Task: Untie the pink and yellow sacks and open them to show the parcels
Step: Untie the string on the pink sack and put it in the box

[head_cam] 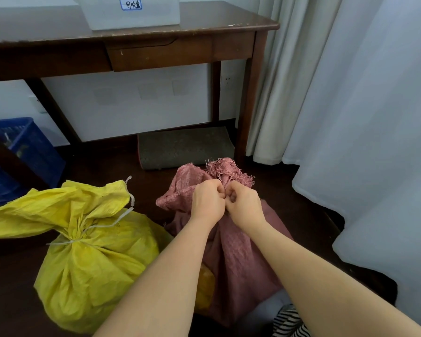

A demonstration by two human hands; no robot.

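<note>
A pink woven sack (pixel 238 259) stands on the dark floor in front of me, its frayed top (pixel 226 171) bunched upward. My left hand (pixel 207 200) and my right hand (pixel 244 201) meet at its gathered neck, fingers curled and pinching the fabric there; any tie is hidden under them. To the left lies a yellow woven sack (pixel 90 263), its neck tied with a white plastic strip (pixel 83 235) and its loose top flopped leftward. A yellow patch (pixel 206 285) shows beside the pink sack's lower left. No parcels are visible.
A dark wooden desk (pixel 156 37) with a drawer stands behind the sacks, a white plastic box (pixel 131 13) on it. A grey mat (pixel 185 147) lies under the desk. A blue crate (pixel 22 152) is at far left. Pale curtains (pixel 350 117) hang on the right.
</note>
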